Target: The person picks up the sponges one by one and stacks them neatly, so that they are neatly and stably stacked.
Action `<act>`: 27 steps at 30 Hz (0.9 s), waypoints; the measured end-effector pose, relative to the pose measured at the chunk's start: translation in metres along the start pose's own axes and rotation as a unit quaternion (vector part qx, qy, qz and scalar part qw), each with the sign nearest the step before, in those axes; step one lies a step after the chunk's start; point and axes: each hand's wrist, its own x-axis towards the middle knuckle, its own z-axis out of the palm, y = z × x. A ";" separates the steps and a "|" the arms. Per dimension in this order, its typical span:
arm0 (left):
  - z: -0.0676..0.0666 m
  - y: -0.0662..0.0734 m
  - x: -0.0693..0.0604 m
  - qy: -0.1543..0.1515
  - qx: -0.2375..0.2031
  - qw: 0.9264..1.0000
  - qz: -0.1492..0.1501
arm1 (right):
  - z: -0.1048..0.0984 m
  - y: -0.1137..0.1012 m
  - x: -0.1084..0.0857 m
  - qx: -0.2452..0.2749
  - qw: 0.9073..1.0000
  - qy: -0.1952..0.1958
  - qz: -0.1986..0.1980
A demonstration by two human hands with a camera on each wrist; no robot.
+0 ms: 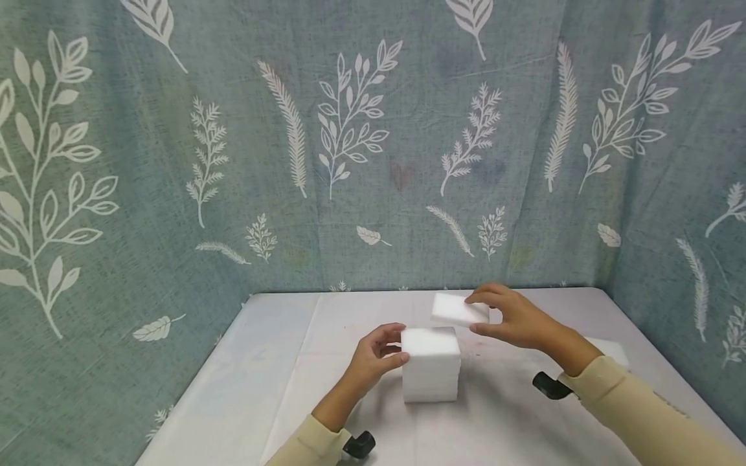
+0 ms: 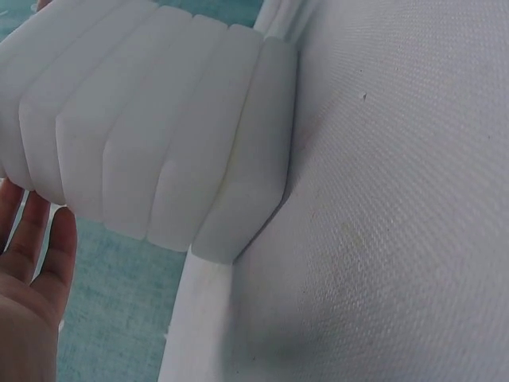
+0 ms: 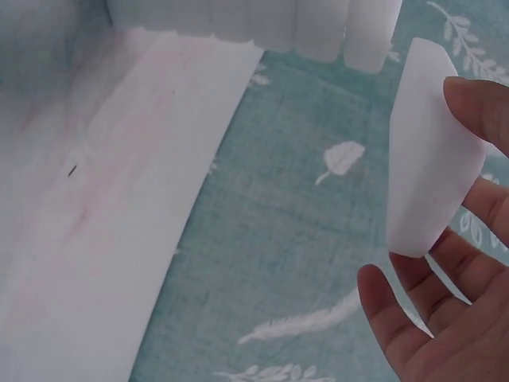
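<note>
A stack of white sponge blocks (image 1: 431,369) stands on the table, its layers visible in the left wrist view. My left hand (image 1: 375,355) holds the stack's upper left side, thumb at the front corner and fingers toward the back. Beyond the stack and to its right, my right hand (image 1: 509,317) pinches a single white sponge (image 1: 451,309) above the table. The right wrist view shows the thumb (image 3: 481,111) on one face of that sponge (image 3: 429,159) and fingertips at its opposite edge. A gap separates this sponge from the stack.
Another white piece (image 1: 609,351) lies on the table at the right, partly hidden behind my right forearm. A white cloth covers the table (image 1: 280,362). Blue-green curtains (image 1: 373,239) with white leaf prints hang behind and at both sides. Dark devices sit at both wrists.
</note>
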 end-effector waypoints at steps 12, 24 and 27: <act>0.006 0.025 -0.003 -0.012 0.021 1.000 -0.018 | 0.008 -0.010 0.001 0.013 0.999 0.010 -0.050; 0.006 0.030 -0.003 -0.004 0.032 0.999 -0.024 | 0.018 -0.020 0.007 0.014 0.998 -0.006 -0.064; 0.005 0.029 -0.003 -0.001 0.031 0.999 -0.021 | 0.020 -0.022 0.007 0.014 0.998 -0.010 -0.063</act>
